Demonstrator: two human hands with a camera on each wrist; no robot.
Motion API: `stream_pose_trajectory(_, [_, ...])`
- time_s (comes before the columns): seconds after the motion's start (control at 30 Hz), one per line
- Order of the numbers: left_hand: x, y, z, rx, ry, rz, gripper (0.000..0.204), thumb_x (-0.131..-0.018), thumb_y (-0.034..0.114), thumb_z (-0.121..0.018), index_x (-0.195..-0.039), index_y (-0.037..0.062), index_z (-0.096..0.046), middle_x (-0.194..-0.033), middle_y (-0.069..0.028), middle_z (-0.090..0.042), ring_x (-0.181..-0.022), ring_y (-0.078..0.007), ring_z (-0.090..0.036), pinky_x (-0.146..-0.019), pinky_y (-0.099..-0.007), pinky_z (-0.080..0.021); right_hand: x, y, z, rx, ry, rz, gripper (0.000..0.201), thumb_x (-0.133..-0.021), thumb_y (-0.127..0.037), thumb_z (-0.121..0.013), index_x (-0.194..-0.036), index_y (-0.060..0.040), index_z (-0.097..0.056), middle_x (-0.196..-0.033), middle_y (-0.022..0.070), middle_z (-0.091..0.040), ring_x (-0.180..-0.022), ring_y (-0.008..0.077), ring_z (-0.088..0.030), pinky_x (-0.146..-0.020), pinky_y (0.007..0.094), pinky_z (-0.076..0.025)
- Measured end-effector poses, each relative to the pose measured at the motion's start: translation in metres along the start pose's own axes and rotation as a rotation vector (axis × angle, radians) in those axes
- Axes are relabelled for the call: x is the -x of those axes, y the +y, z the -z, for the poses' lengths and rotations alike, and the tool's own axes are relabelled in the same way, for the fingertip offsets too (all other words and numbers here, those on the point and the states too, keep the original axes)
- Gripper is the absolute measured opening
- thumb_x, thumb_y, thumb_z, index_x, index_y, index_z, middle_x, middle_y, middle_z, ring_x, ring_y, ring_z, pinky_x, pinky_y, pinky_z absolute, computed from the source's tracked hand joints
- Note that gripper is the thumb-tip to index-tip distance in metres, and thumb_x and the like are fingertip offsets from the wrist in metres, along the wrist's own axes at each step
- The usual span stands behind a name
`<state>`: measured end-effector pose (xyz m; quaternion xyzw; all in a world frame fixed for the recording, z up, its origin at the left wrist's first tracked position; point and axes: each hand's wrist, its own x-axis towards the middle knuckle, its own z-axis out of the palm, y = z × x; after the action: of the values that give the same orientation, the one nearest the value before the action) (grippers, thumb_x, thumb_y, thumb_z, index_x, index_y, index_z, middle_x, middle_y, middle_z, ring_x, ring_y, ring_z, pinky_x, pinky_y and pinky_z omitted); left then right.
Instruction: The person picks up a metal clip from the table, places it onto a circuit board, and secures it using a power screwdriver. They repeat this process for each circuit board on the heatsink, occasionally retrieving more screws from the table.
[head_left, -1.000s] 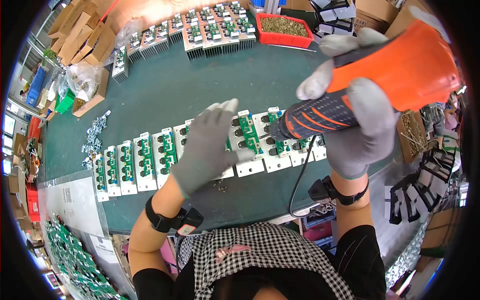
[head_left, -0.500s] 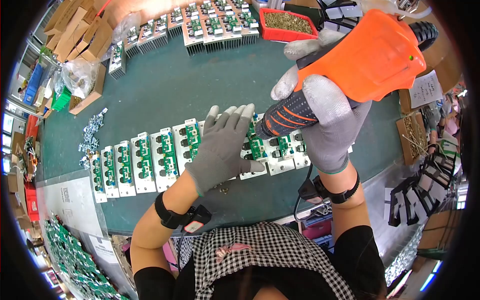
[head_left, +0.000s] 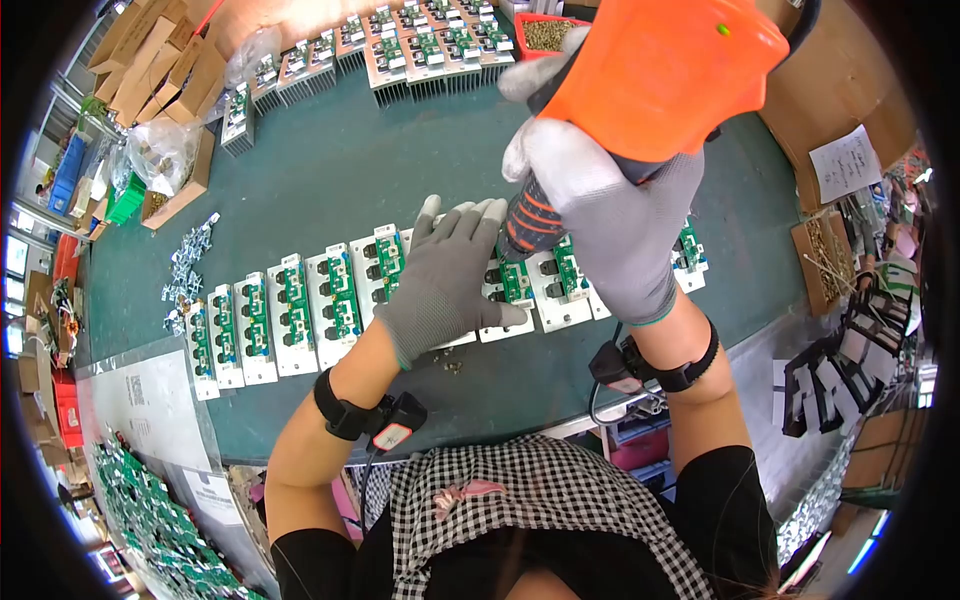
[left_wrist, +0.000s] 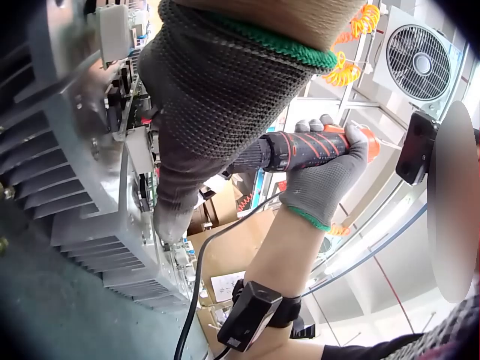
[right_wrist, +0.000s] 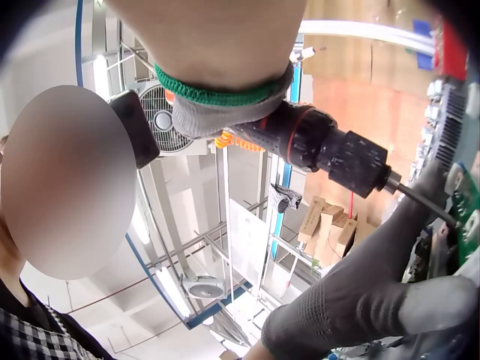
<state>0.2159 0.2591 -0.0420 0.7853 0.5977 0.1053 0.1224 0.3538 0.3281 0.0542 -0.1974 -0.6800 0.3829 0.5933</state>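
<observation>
Above the circuit boards, the right hand grips an orange screwdriver slanting bit-down and leftward, while the left hand lies straight-fingered over them.

Both forearms are stretched forward, the gloved left hand laid palm-down, fingers extended and thumb spread, while the gloved right hand is held higher, its fingers curled in a grip.

The drill casing is smooth plastic; the gloves, matt knitted cloth; the ridged blocks, dull metal; the boxes, matt cardboard.
</observation>
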Motion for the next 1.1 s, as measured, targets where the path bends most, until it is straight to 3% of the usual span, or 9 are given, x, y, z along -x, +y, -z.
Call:
stream_pose_trajectory(0.07, [-0.001,0.002,0.005,-0.012,-0.078,0.025,0.110,-0.063,0.056,-0.079,-0.145,-0.0003,-0.031,-0.138,-0.0166,-0.047,-0.136,-0.0288,-0.039,-0.119,-0.0469,-0.011,0.001,-0.003,0.006,0.041,0.006,0.033,0.039,-0.082,0.002,-0.055,-0.120,0.0047,-0.047,-0.098,0.0202,-0.065,-0.065,0.0202,-0.063,-0.063,0.0353,-0.054])
stream_pose_trajectory(0.23, [0.008,-0.010,0.001,0.012,0.061,-0.101,0.106,-0.068,0.053,-0.076,-0.147,0.0007,-0.028,-0.148,-0.0208,-0.037,-0.142,-0.0348,-0.029,-0.119,-0.0503,-0.011,0.022,-0.043,0.027,-0.080,-0.079,-0.048,0.054,-0.086,-0.014,-0.060,-0.134,0.0000,-0.040,-0.114,0.0237,-0.059,-0.071,0.0238,-0.063,-0.065,0.0392,-0.055])
stream_pose_trajectory(0.33, [0.022,-0.017,0.031,-0.004,0.092,-0.131,0.094,-0.073,0.041,-0.076,-0.148,0.0069,-0.030,-0.149,-0.0208,-0.036,-0.142,-0.0366,-0.028,-0.118,-0.0507,-0.015,0.050,-0.044,0.021,-0.387,-0.170,-0.150,0.061,-0.086,-0.012,-0.060,-0.141,-0.0042,-0.033,-0.119,0.0232,-0.056,-0.076,0.0239,-0.063,-0.070,0.0403,-0.056])
stream_pose_trajectory(0.43, [0.044,-0.019,0.055,0.020,0.204,-0.090,0.084,-0.072,0.034,-0.077,-0.142,0.0050,-0.040,-0.145,-0.0197,-0.041,-0.139,-0.0395,-0.033,-0.116,-0.0493,-0.023,0.082,-0.033,-0.005,-0.450,-0.081,-0.150,0.057,-0.084,-0.005,-0.059,-0.136,-0.0040,-0.035,-0.117,0.0216,-0.057,-0.077,0.0229,-0.063,-0.074,0.0393,-0.055])
stream_pose_trajectory(0.47, [0.051,-0.019,0.059,0.052,0.277,-0.079,0.071,-0.078,0.027,-0.073,-0.139,0.0055,-0.044,-0.140,-0.0182,-0.048,-0.134,-0.0373,-0.040,-0.112,-0.0450,-0.031,0.090,-0.026,-0.011,-0.408,-0.056,-0.142,0.057,-0.083,-0.003,-0.058,-0.134,-0.0040,-0.035,-0.116,0.0211,-0.058,-0.078,0.0226,-0.063,-0.075,0.0391,-0.055])
stream_pose_trajectory(0.67, [0.080,-0.007,0.062,0.404,0.314,0.117,0.046,-0.084,0.017,-0.066,-0.128,0.0050,-0.057,-0.119,-0.0149,-0.060,-0.113,-0.0305,-0.057,-0.097,-0.0375,-0.044,0.113,0.008,-0.026,0.051,-0.129,0.032,0.057,-0.078,0.004,-0.058,-0.130,-0.0041,-0.036,-0.113,0.0192,-0.059,-0.080,0.0209,-0.064,-0.077,0.0373,-0.055])
stream_pose_trajectory(0.8, [0.087,0.000,0.056,0.486,0.253,0.166,0.027,-0.084,0.015,-0.066,-0.110,0.0103,-0.065,-0.100,-0.0121,-0.062,-0.095,-0.0307,-0.061,-0.079,-0.0394,-0.049,0.098,-0.011,-0.019,-0.164,-0.094,-0.017,0.055,-0.082,-0.002,-0.060,-0.131,-0.0027,-0.036,-0.113,0.0196,-0.059,-0.079,0.0219,-0.064,-0.075,0.0381,-0.056])
stream_pose_trajectory(0.9, [0.090,0.014,0.033,0.449,0.189,0.056,0.023,-0.083,0.013,-0.067,-0.105,0.0072,-0.068,-0.090,-0.0104,-0.062,-0.081,-0.0262,-0.062,-0.073,-0.0355,-0.049,0.079,-0.036,0.005,-0.236,-0.062,-0.074,0.056,-0.085,-0.012,-0.059,-0.135,-0.0019,-0.035,-0.114,0.0207,-0.058,-0.077,0.0235,-0.064,-0.071,0.0399,-0.056])
stream_pose_trajectory(1.1, [0.075,0.042,-0.002,0.332,0.118,0.033,0.020,-0.081,0.020,-0.069,-0.098,0.0093,-0.069,-0.084,-0.0091,-0.061,-0.078,-0.0297,-0.062,-0.067,-0.0407,-0.049,0.066,-0.067,0.035,-0.377,0.075,-0.169,0.063,-0.087,-0.022,-0.056,-0.140,0.0016,-0.032,-0.118,0.0235,-0.056,-0.074,0.0250,-0.063,-0.065,0.0406,-0.055])
